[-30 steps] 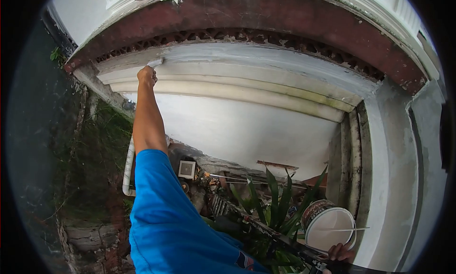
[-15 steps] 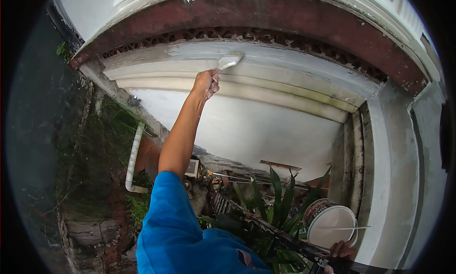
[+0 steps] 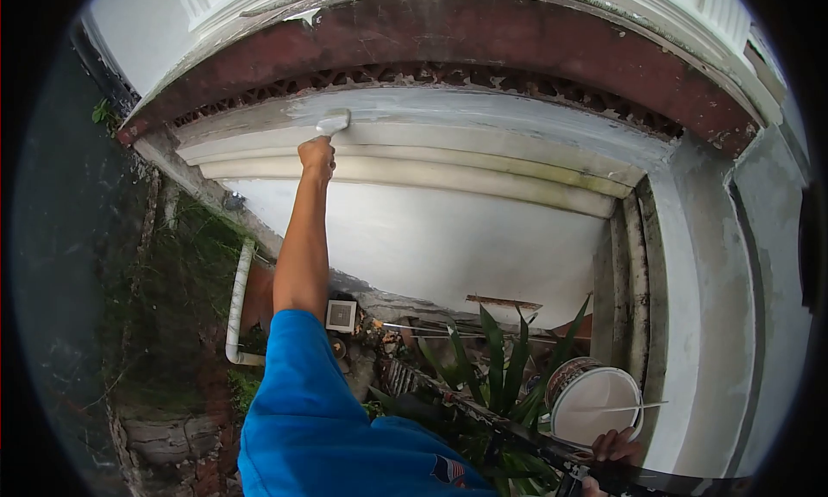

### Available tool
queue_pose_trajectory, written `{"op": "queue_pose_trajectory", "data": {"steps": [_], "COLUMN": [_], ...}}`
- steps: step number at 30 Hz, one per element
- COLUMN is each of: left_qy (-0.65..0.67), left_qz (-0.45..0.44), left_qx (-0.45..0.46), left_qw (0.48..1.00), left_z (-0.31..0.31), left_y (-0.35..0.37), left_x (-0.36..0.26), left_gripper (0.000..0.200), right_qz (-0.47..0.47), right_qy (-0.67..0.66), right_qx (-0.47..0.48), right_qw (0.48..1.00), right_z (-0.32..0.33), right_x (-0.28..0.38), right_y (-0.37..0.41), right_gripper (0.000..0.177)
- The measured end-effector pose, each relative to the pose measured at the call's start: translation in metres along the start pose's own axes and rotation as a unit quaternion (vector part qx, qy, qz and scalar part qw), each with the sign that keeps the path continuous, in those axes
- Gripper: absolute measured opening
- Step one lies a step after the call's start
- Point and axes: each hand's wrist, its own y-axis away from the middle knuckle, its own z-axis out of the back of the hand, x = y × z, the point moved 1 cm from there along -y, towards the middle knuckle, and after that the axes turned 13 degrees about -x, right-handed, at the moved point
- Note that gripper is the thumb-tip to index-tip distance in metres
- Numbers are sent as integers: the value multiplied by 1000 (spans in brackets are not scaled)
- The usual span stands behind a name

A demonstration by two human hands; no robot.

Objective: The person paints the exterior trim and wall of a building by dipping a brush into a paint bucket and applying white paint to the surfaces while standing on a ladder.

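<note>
Paintbrush (image 3: 333, 122), one: in the left hand (image 3: 317, 155), at arm's length, near the left end of the pale ledge (image 3: 448, 107) under the dark red band (image 3: 431, 27). Your left hand is closed in a fist round the handle, which is mostly hidden; only the wide brush head shows beyond the knuckles. Bristle end lies over the streaky grey-white paint; whether it presses on the surface, cannot tell.

Your right hand (image 3: 614, 445) is at lower right, fingers curled over one side of the dark rail (image 3: 539, 448) and thumb on the other, so clamped on it, just beside the bucket. Contact with the bucket: cannot tell. Your hands are well apart.

Counts: hands, two; bucket (image 3: 567, 378), one, pale inside, patterned outside, tipped so its mouth shows; thin stick (image 3: 638, 406), one, lying across that mouth and jutting past the rim to the right; square box (image 3: 341, 316), one, near the foot of the wall (image 3: 431, 238); bent white pipe (image 3: 236, 312), one, left of your blue sleeve (image 3: 297, 368); clump of long green leaves (image 3: 493, 359), one, left of the bucket.

Direction: bristles point away from you, up and to the right in view; long axis slanted, handle end down-left into the fist
</note>
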Motion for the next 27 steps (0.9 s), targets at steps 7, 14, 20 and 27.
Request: {"op": "queue_pose_trajectory", "data": {"steps": [7, 14, 20, 27], "left_qy": [-26, 3, -55, -437], "left_qz": [62, 32, -42, -361], "left_qx": [296, 253, -17, -70], "left_qw": [953, 967, 997, 821], "left_z": [-97, -72, 40, 21], "left_y": [207, 144, -12, 16], "left_x": [15, 34, 4, -32], "left_gripper": [15, 13, 15, 24], "right_qz": [54, 80, 67, 87], "right_qy": [29, 8, 2, -15], "right_qx": [-63, -78, -80, -68], "right_qw": [996, 994, 995, 994], "right_z": [-5, -11, -15, -7], "right_x": [-12, -12, -10, -18], "right_y": [5, 3, 2, 1], "right_gripper": [59, 61, 61, 64]}}
